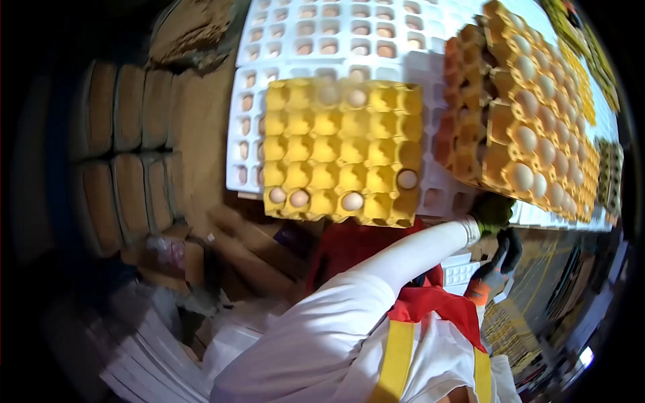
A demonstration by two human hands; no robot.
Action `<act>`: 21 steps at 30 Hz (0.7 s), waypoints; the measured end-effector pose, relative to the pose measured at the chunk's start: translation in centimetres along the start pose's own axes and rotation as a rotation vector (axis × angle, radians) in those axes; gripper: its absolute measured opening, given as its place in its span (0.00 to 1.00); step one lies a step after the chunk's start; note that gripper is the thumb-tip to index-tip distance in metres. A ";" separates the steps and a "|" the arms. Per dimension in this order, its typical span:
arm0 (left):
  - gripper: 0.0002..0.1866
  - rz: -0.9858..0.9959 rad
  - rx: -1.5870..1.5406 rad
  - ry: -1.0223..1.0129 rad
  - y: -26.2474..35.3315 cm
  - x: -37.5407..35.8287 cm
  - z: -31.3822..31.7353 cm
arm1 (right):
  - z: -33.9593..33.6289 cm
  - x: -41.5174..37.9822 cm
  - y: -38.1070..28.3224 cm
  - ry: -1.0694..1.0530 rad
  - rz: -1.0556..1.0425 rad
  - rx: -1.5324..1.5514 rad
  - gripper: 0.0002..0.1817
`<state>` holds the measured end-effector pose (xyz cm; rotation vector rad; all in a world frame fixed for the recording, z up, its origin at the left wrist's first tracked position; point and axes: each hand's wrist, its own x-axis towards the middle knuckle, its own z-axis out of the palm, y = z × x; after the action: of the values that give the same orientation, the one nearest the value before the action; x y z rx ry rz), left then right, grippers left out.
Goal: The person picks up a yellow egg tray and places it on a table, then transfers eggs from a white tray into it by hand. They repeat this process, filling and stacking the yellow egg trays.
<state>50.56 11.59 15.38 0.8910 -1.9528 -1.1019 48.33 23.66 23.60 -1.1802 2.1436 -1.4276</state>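
My left hand (494, 212), in a dark green glove, reaches across to the right. It is closed at the near lower edge of a stack of orange-yellow egg trays (494, 121), its fingertips hidden there. Eggs fill the upper face of the stack. Just below it is my right hand (502, 258), in a grey and black glove with an orange cuff, fingers apart and nothing seen in them. Left of the stack, a yellow egg tray (339, 144) with several eggs in its cups rests over white egg trays (243, 151).
More white trays of eggs (329, 30) spread across the far side. Stacked brown cardboard bundles (131, 114) stand at left, with open cardboard boxes (195, 262) below them. Grey egg trays (610, 178) are at the far right. A yellow stack (510, 329) stands lower right.
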 end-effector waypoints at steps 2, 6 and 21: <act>0.14 0.039 0.061 0.012 1.0 -1.2 -0.9 | -0.3 -0.2 -0.6 -0.041 -0.015 -0.010 0.15; 0.14 0.219 0.117 0.226 2.0 -7.7 -3.0 | 2.2 -0.8 -5.7 -0.319 -0.314 -0.155 0.10; 0.30 -0.319 1.094 0.198 -4.1 -10.4 -41.2 | 14.7 -1.1 -9.6 -0.623 -0.696 -0.456 0.33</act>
<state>91.09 2.02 24.89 1.8253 -2.2373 0.0355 62.86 13.83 25.09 -2.3277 1.6984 -0.5849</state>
